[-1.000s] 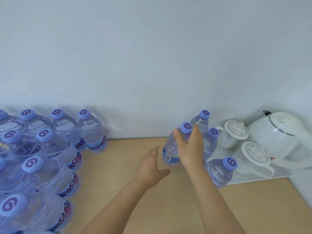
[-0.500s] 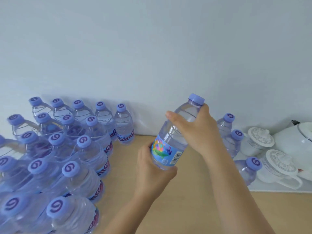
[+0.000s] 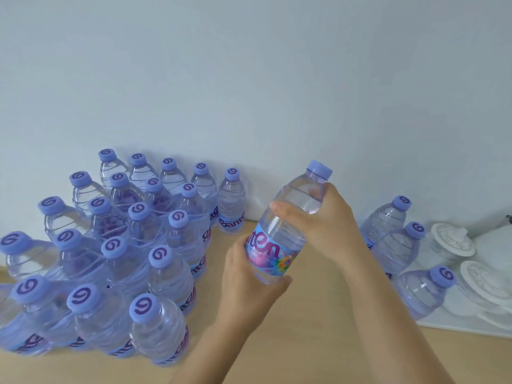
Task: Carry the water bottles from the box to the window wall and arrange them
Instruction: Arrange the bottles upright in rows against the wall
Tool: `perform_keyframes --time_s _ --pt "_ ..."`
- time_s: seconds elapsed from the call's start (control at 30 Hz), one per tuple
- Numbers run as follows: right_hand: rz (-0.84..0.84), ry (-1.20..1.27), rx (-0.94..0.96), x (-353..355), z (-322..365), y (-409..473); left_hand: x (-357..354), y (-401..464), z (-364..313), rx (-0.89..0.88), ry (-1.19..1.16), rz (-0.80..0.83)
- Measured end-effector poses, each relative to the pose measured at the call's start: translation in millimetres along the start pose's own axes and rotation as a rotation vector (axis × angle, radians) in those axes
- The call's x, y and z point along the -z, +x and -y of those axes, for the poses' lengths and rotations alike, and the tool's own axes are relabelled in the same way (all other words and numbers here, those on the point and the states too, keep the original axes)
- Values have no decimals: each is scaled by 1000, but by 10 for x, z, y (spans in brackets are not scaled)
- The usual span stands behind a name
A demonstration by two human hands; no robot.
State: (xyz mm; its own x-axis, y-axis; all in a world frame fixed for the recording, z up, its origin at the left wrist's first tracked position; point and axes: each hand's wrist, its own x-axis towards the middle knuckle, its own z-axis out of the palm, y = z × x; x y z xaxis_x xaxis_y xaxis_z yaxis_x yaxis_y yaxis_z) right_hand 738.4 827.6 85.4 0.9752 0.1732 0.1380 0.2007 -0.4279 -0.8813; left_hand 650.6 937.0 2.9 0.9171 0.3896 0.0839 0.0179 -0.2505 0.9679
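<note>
I hold one clear water bottle [image 3: 288, 220] with a purple cap and a colourful label, tilted, above the wooden surface. My right hand [image 3: 324, 220] grips its upper half from the right. My left hand [image 3: 249, 275] grips its base and label from below. Several bottles stand in packed rows [image 3: 133, 253] against the white wall at the left. Three more bottles [image 3: 399, 245] stand in a line at the right, partly hidden behind my right forearm.
A white tray [image 3: 460, 322] at the right edge carries two lidded white cups [image 3: 451, 239] and part of a white kettle. Bare wooden surface [image 3: 318, 328] lies between the two groups of bottles. The white wall [image 3: 249, 79] closes the back.
My right hand lifted a bottle from the right group and brought it leftward and up. My left hand, open before, now grips its base. The view has swung left, showing more of the left rows.
</note>
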Motion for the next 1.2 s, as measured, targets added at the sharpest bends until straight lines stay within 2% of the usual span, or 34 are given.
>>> perform_keyframes --time_s 0.1,0.17,0.2,0.27,0.33,0.43,0.67,0.83,0.93,1.07,1.2 --pt "72 150 50 36 8 -6 129 62 10 83 -241 250" --pt "191 278 80 60 2 -10 197 93 -12 91 -227 357" --pt "230 326 83 55 -2 -12 204 94 -25 80 -190 342" --pt "210 338 43 -11 9 -9 175 64 -50 60 -110 193" --pt "98 200 -22 -95 35 5 117 8 -76 31 -58 63" --pt "-13 -44 -55 -167 67 31 73 -40 -61 37 -38 7" --pt "144 13 -38 -304 45 91 108 -7 101 41 -35 -47" --pt "435 227 35 -310 -37 102 222 57 320 163 -279 16" --pt "549 304 78 -400 -73 118 257 66 467 230 -208 12" --pt "547 138 100 -599 -100 173 179 43 601 299 -108 -120" --pt "369 33 -53 -721 -231 251 142 140 658 321 -89 -124"
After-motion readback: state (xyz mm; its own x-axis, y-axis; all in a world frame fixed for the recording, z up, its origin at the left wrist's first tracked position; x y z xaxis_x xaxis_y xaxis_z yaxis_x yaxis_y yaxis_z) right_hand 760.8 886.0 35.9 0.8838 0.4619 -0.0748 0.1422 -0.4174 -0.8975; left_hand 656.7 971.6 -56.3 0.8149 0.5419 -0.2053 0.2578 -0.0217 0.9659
